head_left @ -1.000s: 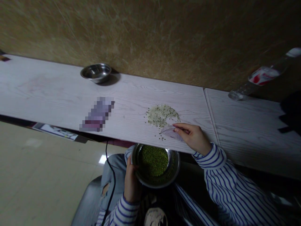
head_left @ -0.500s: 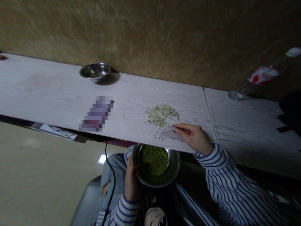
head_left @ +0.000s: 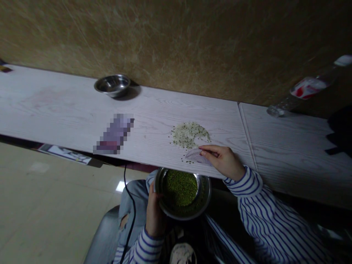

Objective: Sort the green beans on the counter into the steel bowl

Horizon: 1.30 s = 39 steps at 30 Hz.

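My left hand (head_left: 154,212) grips the left side of a steel bowl (head_left: 203,205), its fingers on the rim. Green mung beans (head_left: 180,187) lie in the bowl, which is held over the lap just below the table edge. My right hand (head_left: 221,159) is closed in a pinch on a thin, see-through plastic piece with a rounded edge (head_left: 194,156), low over the table. Just beyond it spreads a pile of white rice grains mixed with green beans (head_left: 188,135). Several stray beans (head_left: 189,161) lie near the table's front edge.
A second steel bowl (head_left: 112,86) stands by the wall. A pixelated flat item (head_left: 114,134) lies left of the pile. To the right, a clear bottle with a red and white label (head_left: 306,88) stands near a dark object (head_left: 341,132). A black cable (head_left: 129,198) hangs at the left knee.
My right hand has shifted slightly left with the plastic piece, toward the stray beans. The left hand and the bowl of beans have hardly moved.
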### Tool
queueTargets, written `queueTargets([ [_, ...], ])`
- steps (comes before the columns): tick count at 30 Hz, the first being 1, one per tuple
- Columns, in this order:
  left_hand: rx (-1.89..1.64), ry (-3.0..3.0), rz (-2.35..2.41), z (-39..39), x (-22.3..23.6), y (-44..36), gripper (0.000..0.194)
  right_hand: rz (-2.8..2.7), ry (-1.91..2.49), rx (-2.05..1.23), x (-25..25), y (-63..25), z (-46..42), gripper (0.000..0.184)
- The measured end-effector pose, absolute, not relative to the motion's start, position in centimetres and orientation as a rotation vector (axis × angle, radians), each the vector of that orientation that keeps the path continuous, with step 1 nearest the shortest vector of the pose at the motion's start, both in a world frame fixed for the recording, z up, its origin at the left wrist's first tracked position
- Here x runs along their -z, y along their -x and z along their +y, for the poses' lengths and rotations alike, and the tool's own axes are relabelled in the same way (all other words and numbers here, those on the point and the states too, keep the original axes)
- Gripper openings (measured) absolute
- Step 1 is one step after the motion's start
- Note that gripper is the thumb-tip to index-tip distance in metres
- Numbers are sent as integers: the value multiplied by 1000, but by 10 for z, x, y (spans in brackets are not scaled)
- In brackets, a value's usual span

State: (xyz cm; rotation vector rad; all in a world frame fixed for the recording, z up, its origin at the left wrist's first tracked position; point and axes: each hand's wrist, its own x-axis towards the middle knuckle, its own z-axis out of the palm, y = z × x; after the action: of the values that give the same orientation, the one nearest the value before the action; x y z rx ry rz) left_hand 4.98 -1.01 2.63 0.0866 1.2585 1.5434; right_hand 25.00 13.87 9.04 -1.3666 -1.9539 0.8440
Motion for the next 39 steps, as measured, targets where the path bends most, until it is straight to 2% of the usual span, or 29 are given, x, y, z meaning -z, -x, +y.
queueTargets([
  [6, -1544, -92, 1265, -11, -21, -47, 48, -1854, 1428, -773, -84, -259, 146, 26],
  [16, -1541, -101, 1266, -10, -22, -48, 42, -1862, 1394, -847, -80, -233, 138, 27],
  [28, -1537, -99, 1269, -12, -18, -47, 46, -1688, 1472, -817, -78, -270, 142, 26],
  [39, -1534, -139, 1298, -11, -19, -45, 45, -1830, 1416, -820, -85, -236, 143, 26],
])
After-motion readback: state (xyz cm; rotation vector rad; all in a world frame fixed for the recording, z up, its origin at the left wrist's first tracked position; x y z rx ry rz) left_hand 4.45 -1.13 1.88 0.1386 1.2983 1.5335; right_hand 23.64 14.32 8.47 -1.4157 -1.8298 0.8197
